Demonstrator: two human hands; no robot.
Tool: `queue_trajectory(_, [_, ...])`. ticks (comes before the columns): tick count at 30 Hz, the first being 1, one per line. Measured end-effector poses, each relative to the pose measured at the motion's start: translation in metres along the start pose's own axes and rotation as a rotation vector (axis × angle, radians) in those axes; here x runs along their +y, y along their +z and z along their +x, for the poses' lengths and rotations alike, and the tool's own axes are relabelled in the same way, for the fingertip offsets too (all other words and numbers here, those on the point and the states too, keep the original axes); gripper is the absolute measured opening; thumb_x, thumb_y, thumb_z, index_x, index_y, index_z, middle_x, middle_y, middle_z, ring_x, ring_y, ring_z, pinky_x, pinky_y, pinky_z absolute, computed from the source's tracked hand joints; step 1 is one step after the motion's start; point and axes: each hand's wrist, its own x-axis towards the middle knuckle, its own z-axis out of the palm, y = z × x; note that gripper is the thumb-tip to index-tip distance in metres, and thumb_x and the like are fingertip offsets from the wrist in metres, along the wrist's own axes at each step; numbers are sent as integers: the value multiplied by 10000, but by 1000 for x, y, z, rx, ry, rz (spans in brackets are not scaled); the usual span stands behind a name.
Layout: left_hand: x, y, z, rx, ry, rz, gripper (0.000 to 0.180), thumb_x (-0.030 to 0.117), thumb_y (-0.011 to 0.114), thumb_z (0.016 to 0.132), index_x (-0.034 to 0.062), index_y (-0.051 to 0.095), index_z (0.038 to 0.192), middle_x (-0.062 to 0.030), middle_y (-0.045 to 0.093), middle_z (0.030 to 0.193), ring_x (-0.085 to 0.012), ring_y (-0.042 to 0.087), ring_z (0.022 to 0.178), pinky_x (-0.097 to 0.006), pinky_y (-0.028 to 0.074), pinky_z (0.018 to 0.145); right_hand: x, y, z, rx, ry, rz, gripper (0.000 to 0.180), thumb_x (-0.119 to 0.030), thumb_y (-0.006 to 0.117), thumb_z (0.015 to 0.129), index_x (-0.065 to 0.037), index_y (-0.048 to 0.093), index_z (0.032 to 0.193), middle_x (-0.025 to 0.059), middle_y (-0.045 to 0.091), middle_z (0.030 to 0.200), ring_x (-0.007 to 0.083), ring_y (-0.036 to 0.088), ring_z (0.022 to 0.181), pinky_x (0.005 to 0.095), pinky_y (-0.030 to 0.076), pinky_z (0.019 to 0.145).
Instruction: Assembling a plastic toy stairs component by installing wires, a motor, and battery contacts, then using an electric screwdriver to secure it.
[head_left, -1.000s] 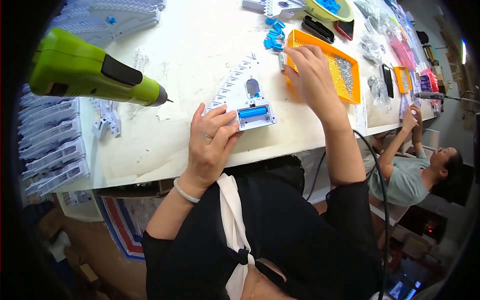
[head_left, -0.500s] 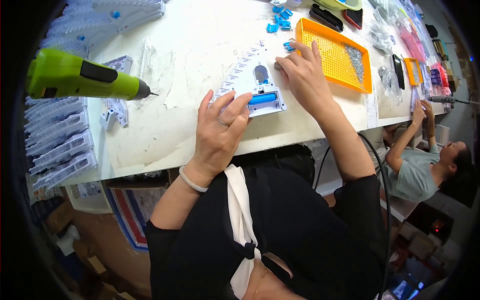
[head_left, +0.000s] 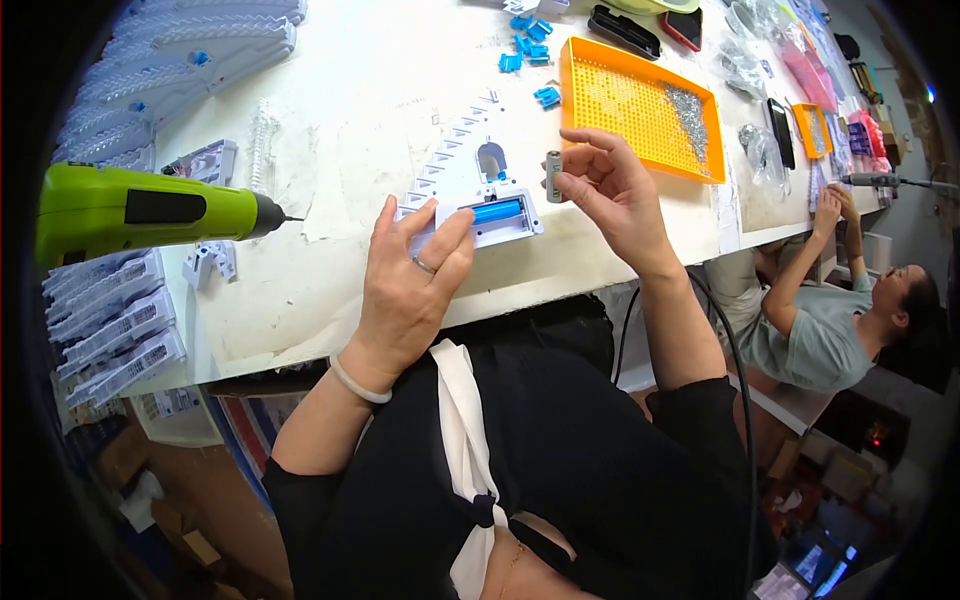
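A white triangular plastic housing with a stepped edge lies on the table in front of me. In its compartment sits a blue cylinder, likely a battery. My left hand grips the housing at its left end, fingertips on its top beside the cylinder. Just to the right, my right hand pinches a small grey battery upright between thumb and fingers, above the table and apart from the housing.
A green power screwdriver juts in at left, above stacked white plastic parts. An orange tray with small metal screws lies at the right, near several blue clips. A co-worker sits at far right.
My right hand has come back toward me and turned, so the grey battery now shows upright in its fingers. The left hand stays on the housing. The whole view has shifted slightly.
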Motion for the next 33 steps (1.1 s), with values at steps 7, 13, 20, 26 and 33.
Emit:
queue_trajectory(7, [0,-4,8,-33,27,92,405,86,618,844,121,628,1247,-9,607,1279,-297,553,1145,-551,438,1050,-14,5,-13,95,-72,-27,202,45,675,900,11,580,1075,157,684,1055,184,683,996,306,579,859])
queue_trajectory(13, [5,-7,12,-45,-25,48,375,77,651,815,62,670,1189,-39,619,1216,-289,583,1084,-545,456,1018,-11,26,-30,77,-277,-227,198,75,728,839,20,613,991,148,675,1046,182,686,944,283,567,826])
queue_trajectory(20, [4,-14,23,-26,-65,-71,418,49,771,715,58,683,1123,-41,634,1122,-239,626,976,-501,488,965,-9,37,-27,85,-310,-368,132,6,748,834,-2,673,942,106,679,967,184,684,838,270,556,711])
queue_trajectory(26, [6,-8,16,1,-137,-82,441,50,781,743,103,672,1167,-43,625,1161,-256,645,994,-480,480,1007,-12,35,-21,-6,-338,-549,101,-38,732,848,-16,688,937,92,653,947,213,664,821,285,545,696])
queue_trajectory(33, [8,-7,17,14,-131,-55,407,86,774,743,97,675,1138,-18,599,1185,-221,613,994,-571,413,1060,-28,34,-10,-156,-366,-703,118,-6,730,811,-25,702,923,86,614,900,238,632,851,329,524,713])
